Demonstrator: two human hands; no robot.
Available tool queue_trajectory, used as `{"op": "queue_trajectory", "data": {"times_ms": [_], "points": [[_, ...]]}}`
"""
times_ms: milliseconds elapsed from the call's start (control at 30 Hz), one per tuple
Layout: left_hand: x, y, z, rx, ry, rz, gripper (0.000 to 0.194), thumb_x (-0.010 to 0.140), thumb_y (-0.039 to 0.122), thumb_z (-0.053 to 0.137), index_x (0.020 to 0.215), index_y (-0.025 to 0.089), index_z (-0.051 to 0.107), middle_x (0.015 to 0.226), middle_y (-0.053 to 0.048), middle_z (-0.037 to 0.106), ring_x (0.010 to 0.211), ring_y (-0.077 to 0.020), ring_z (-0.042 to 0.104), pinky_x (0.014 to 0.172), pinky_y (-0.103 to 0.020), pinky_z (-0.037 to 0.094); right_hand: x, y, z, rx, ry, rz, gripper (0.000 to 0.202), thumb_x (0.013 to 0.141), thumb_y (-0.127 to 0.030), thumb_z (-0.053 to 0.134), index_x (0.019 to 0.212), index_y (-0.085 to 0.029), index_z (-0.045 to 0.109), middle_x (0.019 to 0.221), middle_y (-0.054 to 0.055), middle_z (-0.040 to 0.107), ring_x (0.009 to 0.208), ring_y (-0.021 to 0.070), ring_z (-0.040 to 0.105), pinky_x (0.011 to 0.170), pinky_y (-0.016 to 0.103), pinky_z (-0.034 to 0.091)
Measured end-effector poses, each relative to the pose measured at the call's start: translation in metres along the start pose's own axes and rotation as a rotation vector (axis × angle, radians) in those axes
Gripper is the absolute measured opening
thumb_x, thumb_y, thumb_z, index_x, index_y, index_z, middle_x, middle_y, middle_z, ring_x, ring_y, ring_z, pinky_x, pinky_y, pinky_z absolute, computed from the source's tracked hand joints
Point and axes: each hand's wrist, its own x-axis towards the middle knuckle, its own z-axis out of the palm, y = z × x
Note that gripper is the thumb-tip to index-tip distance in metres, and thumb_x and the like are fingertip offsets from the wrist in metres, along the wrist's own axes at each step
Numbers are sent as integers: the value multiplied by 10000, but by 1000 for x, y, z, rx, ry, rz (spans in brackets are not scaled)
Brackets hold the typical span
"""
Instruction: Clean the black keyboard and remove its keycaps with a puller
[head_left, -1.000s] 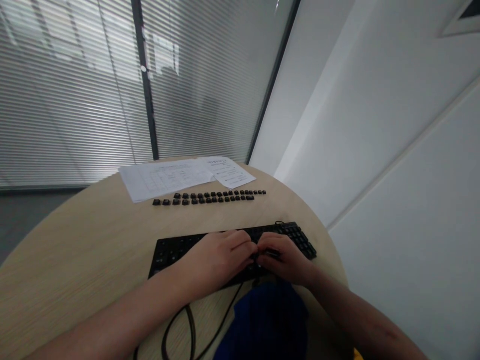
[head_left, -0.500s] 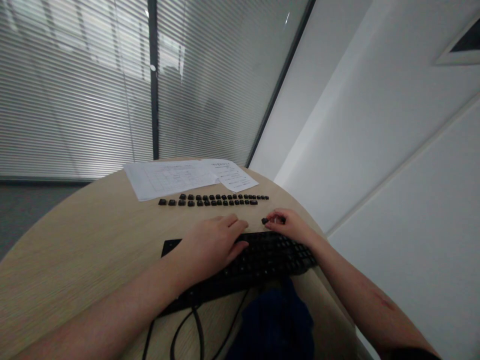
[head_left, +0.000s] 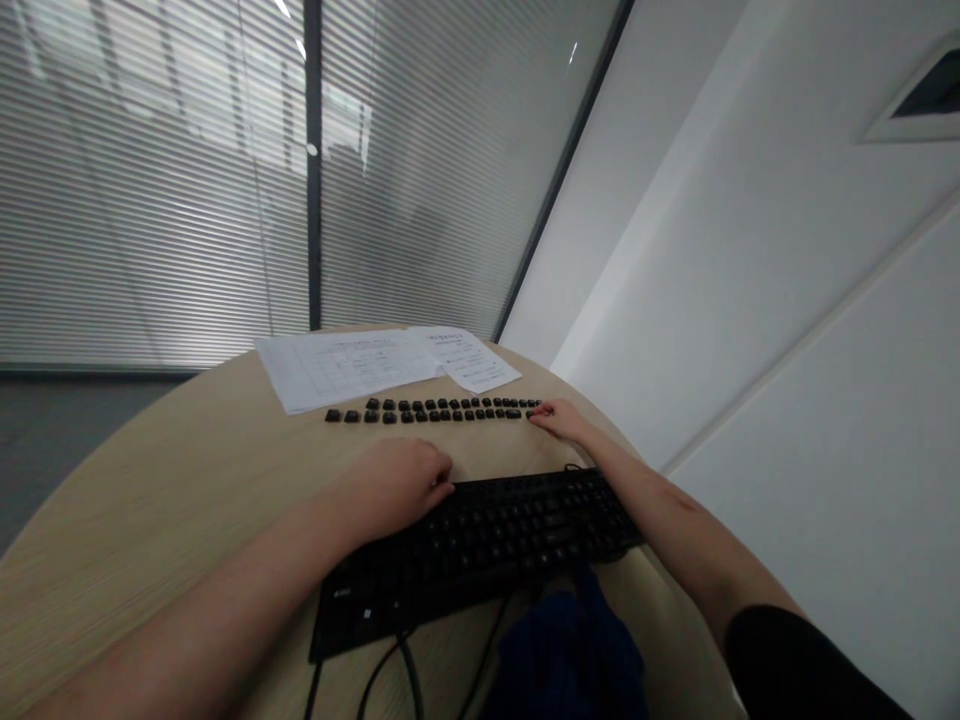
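A black keyboard lies at a slant near the table's front edge. My left hand rests over its far edge, left of the middle, fingers curled in towards the thumb; whatever may be between them is hidden. My right hand reaches to the right end of two rows of loose black keycaps. Its fingertips pinch a small black keycap down at the table, in line with the nearer row.
Printed paper sheets lie behind the keycaps on the round wooden table. Black cables run off the keyboard's near side. Dark blue cloth shows below the keyboard. A white wall stands close on the right.
My right hand has moved away from the keyboard to the keycap rows, carrying the keycap. My left hand has drawn back left, its fingers now curled, uncovering more keys.
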Motion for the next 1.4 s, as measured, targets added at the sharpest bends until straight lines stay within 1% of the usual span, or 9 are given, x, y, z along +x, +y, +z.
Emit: {"op": "queue_trajectory", "data": {"times_ms": [333, 533, 700, 767, 867, 967, 1067, 1267, 1400], "points": [[1, -3, 2, -7, 17, 48, 211, 883, 311, 572, 788, 220, 737, 780, -68, 735, 712, -223, 660, 660, -329, 472, 9, -1, 3, -27, 22, -26, 268, 831, -276, 702, 1017, -108, 795, 749, 54, 732, 627, 141, 597, 629, 249, 432], [0, -3, -1, -47, 71, 86, 251, 912, 300, 533, 757, 215, 712, 747, -62, 714, 683, -207, 634, 670, -327, 465, -1, -10, -5, -1, 139, -56, 215, 780, -244, 742, 941, -114, 800, 793, 90, 743, 732, 193, 633, 716, 288, 462], [2, -5, -2, -39, 24, 41, 267, 909, 328, 535, 755, 212, 719, 764, -72, 724, 692, -211, 638, 672, -329, 463, -43, -14, -30, 141, 326, -64, 444, 968, -455, 465, 1084, -126, 739, 866, 111, 717, 777, 207, 636, 749, 328, 508], [3, -7, -1, -26, 1, 18, 262, 904, 332, 533, 772, 210, 723, 779, -78, 730, 708, -218, 644, 675, -331, 460, -71, -12, -40, 420, 440, -78, 590, 976, -592, 354, 1073, -134, 713, 872, 110, 685, 778, 210, 636, 700, 328, 529], [7, -12, 4, -10, -31, -29, 266, 917, 365, 525, 844, 206, 725, 847, -87, 735, 768, -231, 655, 702, -336, 457, -113, -9, -48, 859, 511, -97, 603, 899, -721, 425, 935, -188, 703, 801, 72, 641, 693, 184, 609, 627, 308, 530], [9, -20, 11, -32, -40, -45, 296, 920, 436, 540, 938, 200, 719, 920, -96, 731, 831, -246, 657, 747, -345, 458, -145, -7, -46, 1022, 457, -31, 582, 880, -746, 453, 843, -209, 673, 553, -10, 476, 469, 135, 446, 429, 262, 391], [10, -25, 16, -79, -59, -46, 331, 917, 478, 541, 991, 201, 707, 921, -90, 722, 834, -250, 658, 752, -349, 457, -159, -6, -39, 1125, 408, 48, 559, 864, -757, 492, 845, -216, 631, 451, -63, 367, 382, 112, 356, 364, 235, 286], [8, -23, 14, -115, -160, -59, 337, 947, 463, 489, 899, 187, 676, 877, -69, 711, 814, -228, 655, 736, -327, 447, -163, -6, -29, 1157, 206, -41, 452, 762, -500, 789, 1032, -225, 551, 627, -65, 583, 425, 89, 494, 359, 190, 341], [9, -25, 15, -104, -197, -60, 359, 951, 494, 481, 899, 191, 667, 880, -61, 706, 819, -222, 652, 738, -316, 436, -161, -6, -20, 1052, 70, -93, 393, 832, -482, 698, 1065, -211, 535, 683, -44, 616, 525, 121, 588, 418, 212, 445]]}}
